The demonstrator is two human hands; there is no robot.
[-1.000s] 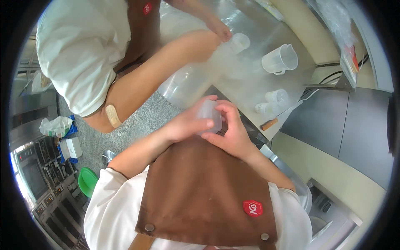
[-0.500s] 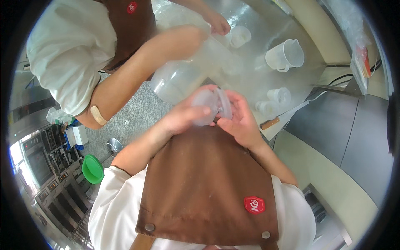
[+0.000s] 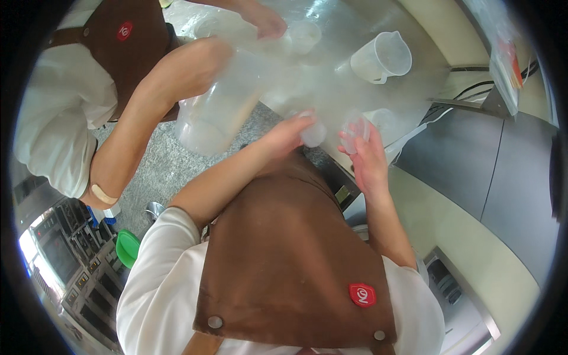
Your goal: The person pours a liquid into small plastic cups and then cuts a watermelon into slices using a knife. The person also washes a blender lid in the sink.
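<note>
In front of my apron, my left hand [image 3: 287,135] is closed on a small translucent plastic piece [image 3: 313,135], round-edged like a lid or shallow cup; haze blurs its exact shape. A short gap to the right, the fingers of my right hand [image 3: 371,155] curl around a small clear plastic cup [image 3: 354,136]. The two pieces are apart, close to the near edge of the steel table [image 3: 322,83]. Just beyond my right hand stands another translucent cup [image 3: 383,120], partly hidden by it.
A translucent measuring jug [image 3: 381,58] stands farther back, and a small cup [image 3: 305,37] is near a co-worker's hand [image 3: 264,21]. That co-worker's other arm reaches over a large clear container [image 3: 207,121] at my left. Cables [image 3: 473,89] run along the wall at right.
My hands were together with the two plastic pieces side by side; now they have separated, the right one going farther right and away. The co-worker and large container appear farther left.
</note>
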